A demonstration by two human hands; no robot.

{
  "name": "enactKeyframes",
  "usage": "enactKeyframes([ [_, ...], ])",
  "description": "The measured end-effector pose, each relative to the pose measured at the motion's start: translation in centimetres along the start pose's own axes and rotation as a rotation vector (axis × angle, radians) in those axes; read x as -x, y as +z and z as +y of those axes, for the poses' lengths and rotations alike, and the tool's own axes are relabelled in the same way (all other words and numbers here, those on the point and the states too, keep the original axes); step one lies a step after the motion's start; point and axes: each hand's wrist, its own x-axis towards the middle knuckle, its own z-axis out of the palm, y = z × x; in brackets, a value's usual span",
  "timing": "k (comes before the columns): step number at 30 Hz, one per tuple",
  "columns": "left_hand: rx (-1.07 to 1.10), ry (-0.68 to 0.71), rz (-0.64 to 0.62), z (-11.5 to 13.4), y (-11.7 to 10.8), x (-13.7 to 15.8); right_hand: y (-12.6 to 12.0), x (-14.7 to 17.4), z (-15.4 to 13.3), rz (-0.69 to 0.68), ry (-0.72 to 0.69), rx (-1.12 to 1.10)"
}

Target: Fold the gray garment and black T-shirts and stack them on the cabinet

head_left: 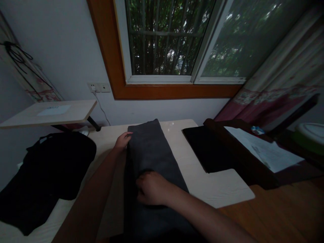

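The dark grey folded garment lies lengthwise down the middle of the pale table, running from the far edge toward you. Your right hand presses flat on its near-middle, fingers curled loosely on the cloth with nothing clasped. Your left hand rests at the far left edge of the fabric, fingertips on or just under the fold; you cannot tell whether it pinches the cloth.

The risk I see is the fold slipping. If your right palm drags instead of pressing, the layers may slide apart and bunch, and a pull from the left hand alone could skew the long strip off square. The dim light also makes the edges hard to line up.

To the left, a black garment lies spread over the table's near left side, close enough to tangle with the grey one. To the right, a black flat item lies near the fold, with white papers on a dark wooden surface beyond. A small side table stands at far left, under the window.
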Motion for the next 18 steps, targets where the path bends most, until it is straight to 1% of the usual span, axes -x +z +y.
enactKeyframes([
  [5, 0.085, -0.049, 0.023, 0.3, 0.1, -0.8, -0.3, -0.7, -0.8, -0.024, -0.019, -0.022],
  [10, 0.206, -0.102, 0.015, 1.4, 0.5, -0.7, -0.8, -0.7, -0.9, 0.101, -0.053, -0.089],
  [13, 0.246, -0.122, 0.008, 2.3, 0.6, -0.1, -0.6, -0.5, -0.5, 0.153, -0.053, -0.127],
  [15, 0.241, -0.142, -0.022, 2.8, 0.3, 0.6, 0.0, -0.5, -0.1, 0.156, -0.053, -0.138],
  [18, 0.151, -0.150, -0.156, 2.9, -0.9, 1.6, 1.0, -0.6, 0.6, 0.142, -0.076, -0.176],
])
